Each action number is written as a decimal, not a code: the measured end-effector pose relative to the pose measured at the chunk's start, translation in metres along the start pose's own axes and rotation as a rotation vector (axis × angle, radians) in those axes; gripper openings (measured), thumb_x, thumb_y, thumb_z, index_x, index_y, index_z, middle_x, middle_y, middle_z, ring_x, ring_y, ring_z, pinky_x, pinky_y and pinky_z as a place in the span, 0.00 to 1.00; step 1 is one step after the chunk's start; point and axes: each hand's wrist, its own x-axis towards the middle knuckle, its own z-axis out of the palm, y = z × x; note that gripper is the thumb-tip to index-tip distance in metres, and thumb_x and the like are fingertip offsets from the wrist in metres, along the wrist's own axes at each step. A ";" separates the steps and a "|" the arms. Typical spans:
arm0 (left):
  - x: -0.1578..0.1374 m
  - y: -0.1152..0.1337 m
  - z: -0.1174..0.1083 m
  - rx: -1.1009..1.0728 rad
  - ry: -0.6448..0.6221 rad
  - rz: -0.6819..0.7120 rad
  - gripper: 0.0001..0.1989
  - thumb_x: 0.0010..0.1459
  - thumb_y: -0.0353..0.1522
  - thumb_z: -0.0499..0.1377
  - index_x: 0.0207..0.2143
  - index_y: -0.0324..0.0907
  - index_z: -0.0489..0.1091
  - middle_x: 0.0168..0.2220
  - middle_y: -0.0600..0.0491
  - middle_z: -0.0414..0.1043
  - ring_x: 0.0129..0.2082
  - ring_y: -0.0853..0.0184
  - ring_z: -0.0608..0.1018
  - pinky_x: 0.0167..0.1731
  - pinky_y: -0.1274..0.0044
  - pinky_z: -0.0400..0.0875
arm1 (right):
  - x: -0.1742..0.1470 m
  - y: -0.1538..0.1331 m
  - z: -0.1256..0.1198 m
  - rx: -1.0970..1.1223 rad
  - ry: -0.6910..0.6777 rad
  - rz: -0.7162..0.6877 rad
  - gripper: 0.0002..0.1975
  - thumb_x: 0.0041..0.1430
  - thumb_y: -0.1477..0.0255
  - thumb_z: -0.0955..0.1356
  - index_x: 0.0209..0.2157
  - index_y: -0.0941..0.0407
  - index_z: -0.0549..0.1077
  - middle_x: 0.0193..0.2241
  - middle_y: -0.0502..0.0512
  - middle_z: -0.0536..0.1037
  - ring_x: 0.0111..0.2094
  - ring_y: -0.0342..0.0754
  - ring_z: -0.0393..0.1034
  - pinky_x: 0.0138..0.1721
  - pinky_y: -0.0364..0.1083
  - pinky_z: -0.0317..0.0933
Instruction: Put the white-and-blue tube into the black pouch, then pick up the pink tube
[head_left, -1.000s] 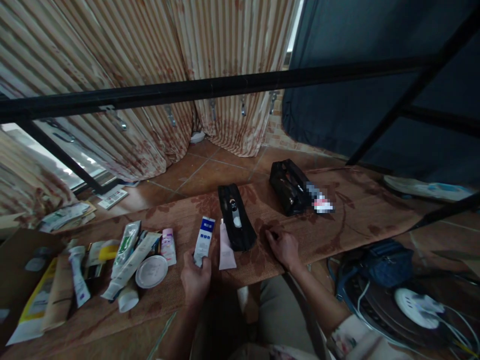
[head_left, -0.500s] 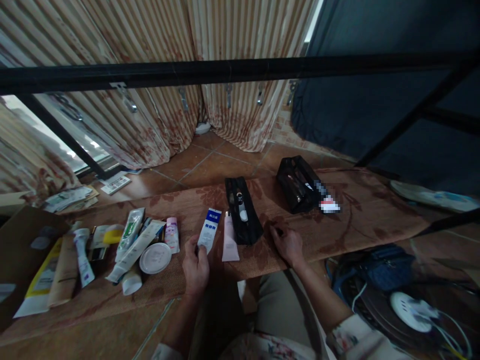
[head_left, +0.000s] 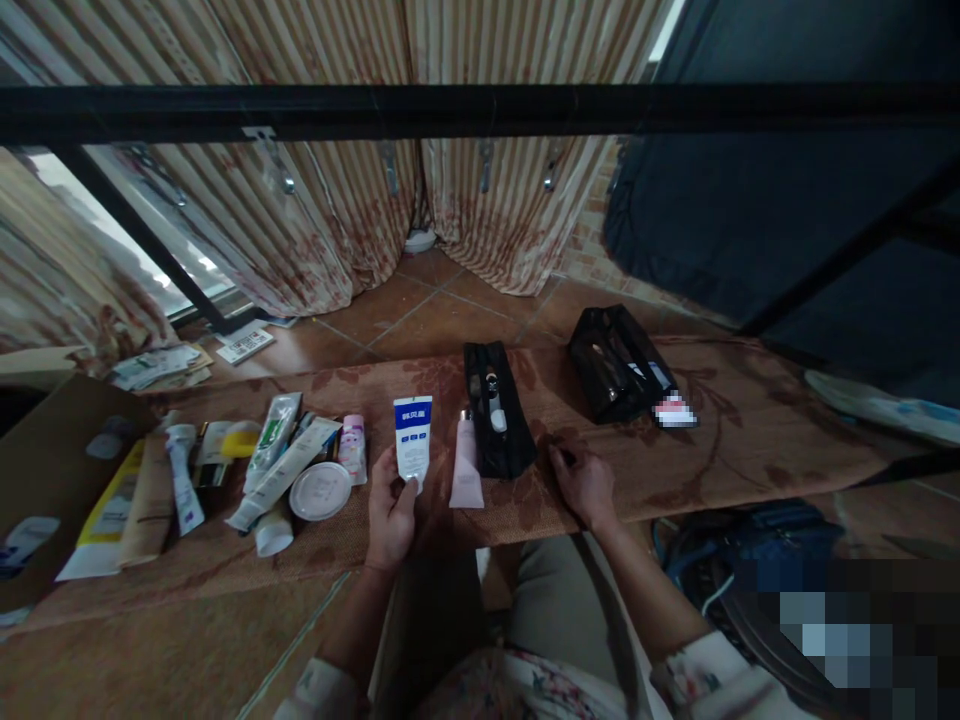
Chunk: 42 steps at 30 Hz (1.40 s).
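Observation:
My left hand (head_left: 392,515) pinches the lower end of a white squeeze tube (head_left: 413,446) with a blue band across its top, held upright with its printed face towards me. My right hand (head_left: 583,485) rests on the cloth-covered bench, its fingers curled in and nothing visible in them. Between my hands lies a pale pink tube (head_left: 466,468), cap away from me, against a black mesh pouch (head_left: 514,440) holding a white item. Beyond my right hand stands a second black mesh pouch (head_left: 600,385) with slim items inside.
To the left lie several tubes, a toothpaste tube (head_left: 274,440), a round white-lidded tub (head_left: 320,491) and a pink bottle (head_left: 352,450). A cardboard box (head_left: 56,470) stands at the far left. A black rail (head_left: 480,112) crosses before the curtains. A blue bag (head_left: 780,535) sits right, below the bench.
The white and blue tube has been turned from a slant to nearly upright in my left hand. My right hand stays curled on the bench. The view has shifted slightly.

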 end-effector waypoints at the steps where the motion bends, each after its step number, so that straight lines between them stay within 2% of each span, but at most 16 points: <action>1: 0.000 0.001 -0.001 -0.008 -0.003 -0.010 0.29 0.52 0.34 0.58 0.56 0.40 0.58 0.51 0.44 0.69 0.50 0.60 0.73 0.50 0.68 0.68 | 0.000 0.000 0.000 0.006 0.002 -0.006 0.19 0.61 0.58 0.61 0.38 0.53 0.78 0.35 0.55 0.80 0.33 0.48 0.72 0.31 0.43 0.53; 6: 0.001 0.005 -0.003 0.029 0.012 -0.064 0.23 0.53 0.37 0.58 0.51 0.39 0.64 0.47 0.46 0.72 0.42 0.62 0.75 0.41 0.71 0.73 | 0.000 0.003 0.001 -0.029 0.005 0.004 0.21 0.61 0.56 0.60 0.38 0.54 0.78 0.32 0.58 0.79 0.31 0.48 0.72 0.29 0.43 0.52; 14: 0.001 0.007 -0.003 0.002 -0.014 -0.023 0.17 0.54 0.37 0.58 0.46 0.39 0.67 0.41 0.49 0.74 0.40 0.64 0.75 0.42 0.72 0.70 | -0.001 0.003 0.000 -0.020 0.018 -0.031 0.20 0.61 0.58 0.61 0.39 0.55 0.78 0.33 0.59 0.80 0.31 0.49 0.72 0.29 0.43 0.52; 20: 0.000 0.008 -0.003 -0.007 -0.003 -0.042 0.16 0.54 0.37 0.58 0.44 0.39 0.67 0.40 0.49 0.72 0.40 0.65 0.74 0.42 0.73 0.70 | 0.000 0.002 -0.002 -0.024 0.007 -0.029 0.18 0.60 0.58 0.62 0.38 0.55 0.77 0.33 0.58 0.80 0.32 0.50 0.72 0.29 0.43 0.52; 27: 0.000 0.011 -0.003 0.003 -0.012 -0.060 0.16 0.55 0.38 0.58 0.44 0.39 0.67 0.40 0.49 0.73 0.39 0.65 0.75 0.40 0.74 0.70 | -0.001 0.002 -0.002 -0.050 -0.002 -0.013 0.19 0.61 0.58 0.61 0.38 0.55 0.78 0.29 0.58 0.79 0.30 0.50 0.71 0.28 0.43 0.50; 42: 0.000 0.008 -0.002 -0.034 -0.017 -0.049 0.14 0.56 0.37 0.58 0.44 0.40 0.67 0.40 0.50 0.72 0.39 0.65 0.74 0.39 0.75 0.70 | -0.001 0.004 0.001 -0.009 0.048 -0.036 0.18 0.59 0.58 0.63 0.38 0.55 0.78 0.31 0.57 0.79 0.30 0.48 0.71 0.29 0.43 0.51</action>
